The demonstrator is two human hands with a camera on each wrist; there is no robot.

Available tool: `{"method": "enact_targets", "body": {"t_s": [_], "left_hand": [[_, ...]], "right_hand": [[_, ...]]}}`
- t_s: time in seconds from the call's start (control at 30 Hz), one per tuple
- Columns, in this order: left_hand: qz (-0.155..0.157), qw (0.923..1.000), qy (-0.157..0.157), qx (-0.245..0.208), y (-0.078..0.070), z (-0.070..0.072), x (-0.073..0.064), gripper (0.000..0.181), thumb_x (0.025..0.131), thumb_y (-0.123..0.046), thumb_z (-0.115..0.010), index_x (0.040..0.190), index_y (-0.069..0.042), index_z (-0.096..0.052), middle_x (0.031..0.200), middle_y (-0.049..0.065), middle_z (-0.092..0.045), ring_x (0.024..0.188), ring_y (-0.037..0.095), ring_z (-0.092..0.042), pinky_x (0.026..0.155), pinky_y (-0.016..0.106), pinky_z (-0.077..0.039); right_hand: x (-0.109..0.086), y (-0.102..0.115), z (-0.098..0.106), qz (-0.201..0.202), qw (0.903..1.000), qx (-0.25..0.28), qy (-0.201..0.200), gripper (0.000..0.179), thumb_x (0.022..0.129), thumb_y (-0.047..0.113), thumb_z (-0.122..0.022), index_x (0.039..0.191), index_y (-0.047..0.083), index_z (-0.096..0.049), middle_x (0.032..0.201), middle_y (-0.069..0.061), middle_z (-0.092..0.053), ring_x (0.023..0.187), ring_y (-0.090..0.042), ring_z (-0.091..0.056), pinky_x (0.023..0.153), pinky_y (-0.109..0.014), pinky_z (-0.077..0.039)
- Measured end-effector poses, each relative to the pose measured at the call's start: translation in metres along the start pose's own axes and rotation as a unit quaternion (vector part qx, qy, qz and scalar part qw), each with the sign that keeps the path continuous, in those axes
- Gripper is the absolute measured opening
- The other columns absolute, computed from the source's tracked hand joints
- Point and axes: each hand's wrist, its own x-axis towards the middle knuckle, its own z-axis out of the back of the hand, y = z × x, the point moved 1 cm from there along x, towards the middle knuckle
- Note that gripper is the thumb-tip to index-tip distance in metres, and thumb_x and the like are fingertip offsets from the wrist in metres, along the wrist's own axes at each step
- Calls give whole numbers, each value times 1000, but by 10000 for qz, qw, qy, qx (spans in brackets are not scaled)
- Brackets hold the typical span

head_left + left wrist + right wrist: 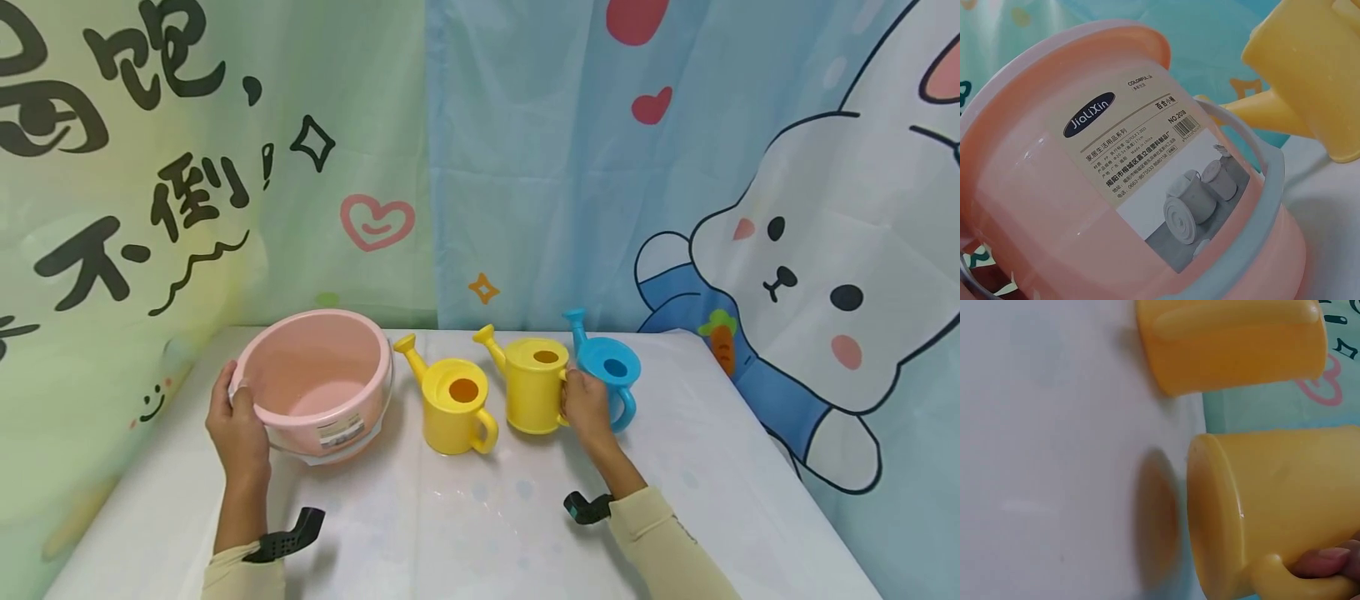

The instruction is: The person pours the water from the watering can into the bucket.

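Observation:
My left hand [240, 429] grips the near left side of a pink bucket [315, 358], thumb at its rim. The bucket is tilted towards me; the left wrist view shows its paper label [1160, 162] and pale grey handle [1247, 231]. By its handle, my right hand [588, 408] holds a yellow watering can [534, 392]. In the right wrist view that can [1279, 500] hangs just above the table, its shadow beneath. A second yellow watering can [442, 417] stands between it and the bucket. Behind my right hand is a blue watering can [600, 354], partly hidden.
A white-covered table [450, 533] lies under everything. Along its far edge hangs a printed cloth backdrop [510, 208] with a cartoon rabbit at the right. Black wrist cameras [288, 537] sit on both forearms.

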Motion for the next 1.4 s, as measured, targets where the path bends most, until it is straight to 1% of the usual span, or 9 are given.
{"method": "enact_targets", "body": {"t_s": [0.17, 0.3, 0.43, 0.63, 0.77, 0.9, 1.07, 1.33, 1.4], "left_hand": [[7, 10000, 48, -42, 0, -1, 0, 47, 104, -26, -37, 150, -16, -39, 156, 0, -31, 140, 19, -32, 111, 31, -33], [-7, 10000, 46, -1, -1, 0, -1, 47, 104, -26, -38, 150, -16, -40, 156, -1, -32, 141, 18, -31, 111, 30, -32], [-6, 10000, 44, 60, -3, -1, -2, 47, 104, -27, -37, 150, -16, -40, 156, -1, -32, 141, 17, -30, 111, 30, -32], [0, 9999, 12, 104, -3, -1, -1, 47, 104, -27, -37, 150, -16, -40, 155, -1, -32, 140, 18, -31, 110, 31, -33], [9, 10000, 25, 75, -4, -1, -2, 47, 105, -26, -37, 150, -16, -39, 155, -1, -32, 141, 18, -31, 110, 31, -33], [24, 10000, 0, 34, -2, -1, -2, 47, 104, -26, -38, 150, -16, -39, 155, 0, -33, 141, 18, -31, 111, 31, -32], [7, 10000, -6, 25, -1, 0, -1, 47, 104, -25, -37, 150, -15, -39, 156, 0, -32, 140, 19, -32, 110, 31, -33], [-5, 9999, -38, -117, -1, 0, -1, 46, 104, -24, -39, 149, -13, -41, 155, 1, -33, 139, 19, -33, 109, 30, -35], [0, 9999, -64, -158, -1, 0, -2, 46, 103, -24, -39, 148, -13, -42, 155, 2, -34, 140, 19, -33, 109, 29, -34]], "right_hand": [[3, -6, 2, -33, 10000, 91, 20, 42, 106, 25, -35, 73, 1, -45, 61, -6, -44, 56, -22, -48, 51, -24, -44], [4, -10, 5, -86, 9995, 267, 118, 41, 106, 23, -34, 74, 0, -44, 61, -7, -43, 55, -21, -47, 52, -25, -44], [2, -13, 10, -234, 9990, 177, 349, 42, 105, 23, -32, 72, -1, -43, 62, -8, -43, 57, -21, -46, 55, -26, -45], [-4, -18, 18, -312, 9948, 122, 958, 42, 102, 22, -28, 68, 2, -43, 61, -7, -45, 57, -21, -47, 58, -28, -48], [-7, -22, 20, -292, 9936, -28, 1088, 44, 103, 25, -27, 71, 1, -47, 67, -10, -51, 65, -24, -52, 66, -30, -51], [-8, -28, 21, -298, 9934, -404, 1032, 49, 106, 30, -26, 77, 0, -52, 74, -12, -57, 75, -25, -56, 75, -31, -52], [-12, -30, 22, -104, 9934, -721, 891, 54, 107, 37, -24, 84, -1, -54, 82, -12, -58, 83, -25, -55, 80, -32, -50], [-19, -24, 34, 229, 9871, -1564, 255, 47, 104, 40, -38, 94, -1, -60, 86, -13, -57, 78, -23, -49, 63, -29, -42], [-23, -24, 38, 234, 9861, -1629, 223, 45, 104, 39, -40, 101, -1, -60, 91, -14, -58, 82, -24, -49, 64, -30, -44]]}}
